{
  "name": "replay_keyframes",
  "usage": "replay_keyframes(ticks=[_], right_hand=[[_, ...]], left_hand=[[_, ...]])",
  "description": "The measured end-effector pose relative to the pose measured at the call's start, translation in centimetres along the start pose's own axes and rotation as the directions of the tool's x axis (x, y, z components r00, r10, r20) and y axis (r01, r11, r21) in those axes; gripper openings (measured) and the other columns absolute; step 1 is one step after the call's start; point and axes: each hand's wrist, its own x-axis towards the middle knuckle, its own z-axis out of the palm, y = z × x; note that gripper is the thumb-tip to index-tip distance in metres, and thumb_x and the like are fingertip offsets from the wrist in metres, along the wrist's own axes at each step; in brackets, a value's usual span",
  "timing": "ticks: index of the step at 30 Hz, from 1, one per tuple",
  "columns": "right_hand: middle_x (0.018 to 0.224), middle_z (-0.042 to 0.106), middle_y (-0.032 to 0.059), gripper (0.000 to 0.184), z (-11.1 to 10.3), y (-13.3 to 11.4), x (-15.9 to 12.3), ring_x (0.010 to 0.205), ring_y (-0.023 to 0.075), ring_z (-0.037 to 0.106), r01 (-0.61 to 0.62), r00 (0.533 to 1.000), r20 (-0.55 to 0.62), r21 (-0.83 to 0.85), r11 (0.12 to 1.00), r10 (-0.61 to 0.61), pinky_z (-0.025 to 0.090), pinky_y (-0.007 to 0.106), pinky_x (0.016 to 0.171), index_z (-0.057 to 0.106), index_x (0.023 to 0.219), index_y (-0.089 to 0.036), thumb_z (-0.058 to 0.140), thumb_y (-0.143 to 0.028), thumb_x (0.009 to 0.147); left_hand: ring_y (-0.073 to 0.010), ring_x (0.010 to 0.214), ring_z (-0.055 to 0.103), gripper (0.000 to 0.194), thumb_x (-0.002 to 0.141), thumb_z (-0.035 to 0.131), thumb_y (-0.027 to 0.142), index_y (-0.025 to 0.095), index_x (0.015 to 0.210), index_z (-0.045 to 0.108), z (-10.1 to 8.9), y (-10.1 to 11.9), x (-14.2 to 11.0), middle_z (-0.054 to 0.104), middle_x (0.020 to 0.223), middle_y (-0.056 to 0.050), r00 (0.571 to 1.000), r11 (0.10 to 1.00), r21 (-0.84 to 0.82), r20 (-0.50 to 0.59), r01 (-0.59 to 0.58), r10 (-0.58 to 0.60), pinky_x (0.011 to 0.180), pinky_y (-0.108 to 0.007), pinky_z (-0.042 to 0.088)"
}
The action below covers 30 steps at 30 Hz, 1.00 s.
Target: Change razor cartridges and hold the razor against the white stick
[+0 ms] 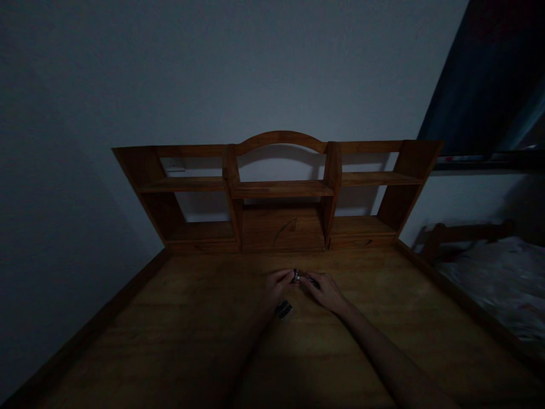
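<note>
Over the middle of the wooden desk (191, 318), both hands meet at a small dark object with a shiny metallic part (296, 276). My left hand (276, 286) pinches this object from the left between thumb and fingers. Closed around a short, slim black item (314, 282), my right hand (327, 291) points it leftward at the shiny part. Whether the two pieces touch I cannot tell in the dim light. Just beside my left wrist, a small black block-like item (283, 309) with light markings lies on the desktop; its kind is unclear.
A wooden shelf unit (281, 189) with several compartments stands along the desk's back edge against a pale wall (272, 68). Raised rims border the desk at left and right. To the right are a bed with pale bedding (498, 278) and a dark curtain (477, 85).
</note>
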Motion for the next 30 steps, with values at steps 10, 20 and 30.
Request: replay_keyframes(ticks=[10, 20, 30], right_hand=[[0.082, 0.073, 0.0038, 0.037, -0.4, -0.6, 0.0, 0.066, 0.0170, 0.064, 0.022, 0.999, -0.040, 0.010, 1.000, -0.021, 0.038, 0.025, 0.061, 0.072, 0.092, -0.022, 0.045, -0.047, 0.093], [0.077, 0.071, 0.0029, 0.040, -0.5, -0.6, 0.0, 0.066, 0.0179, 0.062, -0.024, 0.999, -0.032, 0.018, 1.000, 0.025, 0.041, 0.025, 0.064, 0.069, 0.087, -0.022, 0.043, -0.051, 0.093], [0.075, 0.070, 0.0052, 0.045, -0.3, 0.6, 0.3, 0.067, 0.0196, 0.064, -0.053, 0.978, -0.200, 0.023, 0.998, 0.057, 0.041, 0.026, 0.062, 0.066, 0.087, -0.020, 0.038, -0.054, 0.094]], left_hand=[[-0.0229, 0.084, 0.068, 0.041, 0.068, 0.073, 0.052, 0.017, 0.088, 0.076, -0.2, -0.7, 0.4, 0.073, 0.091, -0.009, 1.000, 0.999, -0.043, -0.004, -0.015, 0.015, 0.082, -0.036, 0.054], [-0.0238, 0.087, 0.067, 0.044, 0.070, 0.070, 0.056, 0.017, 0.088, 0.076, -0.3, -0.5, 0.5, 0.074, 0.092, -0.009, 0.999, 0.999, 0.024, -0.003, -0.039, 0.040, 0.082, -0.034, 0.053], [-0.0207, 0.076, 0.068, 0.043, 0.068, 0.073, 0.055, 0.017, 0.089, 0.075, -0.3, -0.6, 0.7, 0.073, 0.085, -0.008, 1.000, 1.000, -0.022, -0.010, -0.001, 0.001, 0.076, -0.034, 0.055]])
